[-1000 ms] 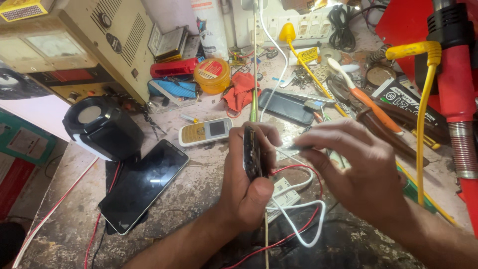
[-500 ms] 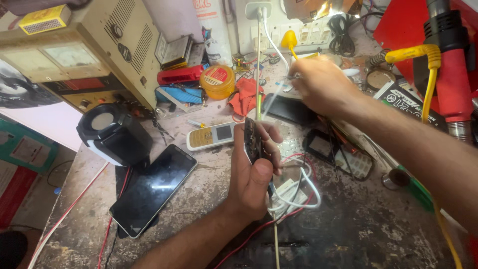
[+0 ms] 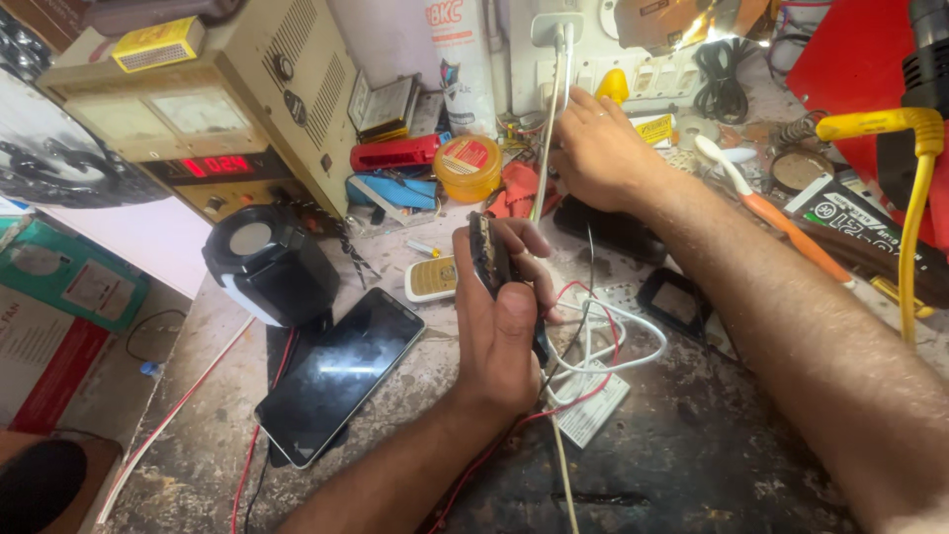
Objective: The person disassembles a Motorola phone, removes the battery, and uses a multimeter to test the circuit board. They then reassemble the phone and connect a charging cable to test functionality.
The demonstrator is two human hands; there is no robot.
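Left hand (image 3: 499, 331) is wrapped around a small dark phone (image 3: 487, 259) held edge-on and upright, thumb along the near side and fingers curled over the far side, so it's gripping it firmly just above the middle of the counter (image 3: 692, 465). Right hand (image 3: 593, 148) is stretched way out toward the back, knuckles up, fingers bent down over the clutter near the white cable (image 3: 550, 129) that runs down from the wall socket strip (image 3: 593, 40); can't really tell if it's pinching anything, the fingertips are hidden behind the hand itself. Under the left hand there's a tangle of red and white wires (image 3: 603, 341) lying over a small white labelled block (image 3: 591, 410). Just left of that sits a big black smartphone (image 3: 341, 374), screen up and dark, lying diagonally on the counter. Behind it is a round black speaker-looking thing (image 3: 269, 262), and behind that a beige bench power supply (image 3: 203, 109) with a red digit display lit. A small white-and-gold handset (image 3: 432, 279) lies flat just left of the held phone. Further back there's a yellow tub with a red lid label (image 3: 468, 166), a red flat tool case (image 3: 395, 152) and a reddish rag (image 3: 514, 188). Off to the right, an orange-handled brush or tool (image 3: 771, 213) lies near the right forearm, and a yellow cable (image 3: 914, 198) hangs down at the edge.
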